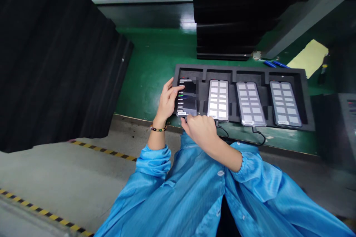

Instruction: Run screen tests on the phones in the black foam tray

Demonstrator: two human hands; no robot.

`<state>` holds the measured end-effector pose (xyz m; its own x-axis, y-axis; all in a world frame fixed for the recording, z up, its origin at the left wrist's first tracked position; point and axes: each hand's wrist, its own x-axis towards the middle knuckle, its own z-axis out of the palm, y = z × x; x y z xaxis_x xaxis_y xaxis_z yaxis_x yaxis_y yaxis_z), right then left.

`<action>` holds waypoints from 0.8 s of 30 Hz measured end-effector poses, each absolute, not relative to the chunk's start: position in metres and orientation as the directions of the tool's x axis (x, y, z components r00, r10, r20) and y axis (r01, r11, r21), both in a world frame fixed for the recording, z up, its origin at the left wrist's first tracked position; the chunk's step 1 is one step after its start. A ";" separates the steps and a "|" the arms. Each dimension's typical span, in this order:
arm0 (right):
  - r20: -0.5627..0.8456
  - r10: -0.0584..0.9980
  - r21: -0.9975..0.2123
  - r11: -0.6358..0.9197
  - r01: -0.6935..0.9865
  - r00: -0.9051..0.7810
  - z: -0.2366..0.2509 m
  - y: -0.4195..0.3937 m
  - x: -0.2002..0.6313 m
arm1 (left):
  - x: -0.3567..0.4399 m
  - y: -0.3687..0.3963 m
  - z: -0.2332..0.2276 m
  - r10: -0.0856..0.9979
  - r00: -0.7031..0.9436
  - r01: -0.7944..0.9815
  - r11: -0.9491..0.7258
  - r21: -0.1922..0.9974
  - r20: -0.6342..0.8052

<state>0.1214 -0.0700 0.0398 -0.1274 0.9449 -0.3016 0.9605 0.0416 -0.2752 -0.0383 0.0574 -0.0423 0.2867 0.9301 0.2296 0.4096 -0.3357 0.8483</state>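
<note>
"The dark-screened phone (190, 100) is placed where?"

"It is laid face up at the left end of a row of four. From the near side first, though: the bottom of the view is filled by a blue smock (191, 181), and both forearms are left partly bare."

"And the hands?"

"The right hand (202, 130) is held at the phone's near edge, with the fingers bent under; whether anything is gripped there cannot be told. A beaded bracelet (158, 129) is worn on the left wrist. The left hand (167, 103) is spread loosely at the phone's left side, with one finger stretched over the screen. Whether the glass is pressed cannot be told."

"What is displayed?"

"Small white lines of text and a green patch, on black."

"Beside it?"

"Three lit phones (251, 104) are lined up to the right, with pale blocks shown in two columns on each. A black cable (263, 139) is seen below the third. All four are borne by a dark tray (309, 100)."

"Farther off?"

"A green tabletop (147, 66) is seen under the tray. Past the far rim, blue pens (280, 64) are laid near a yellow sheet (310, 57). Behind, a black stack (230, 14) is set beside a grey post (303, 18)."
</note>
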 end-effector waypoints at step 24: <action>-0.230 0.860 -0.953 -0.105 0.284 -0.455 0.077 -0.127 0.191 | -0.066 0.026 -0.031 0.851 0.500 0.367 -0.377 0.850 0.162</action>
<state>0.1911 -0.1265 0.0767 -0.4551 0.8601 -0.2305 0.2840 -0.1051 -0.9531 -0.0662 0.0259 -0.0312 0.5003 0.8506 0.1616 0.3667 -0.3772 0.8504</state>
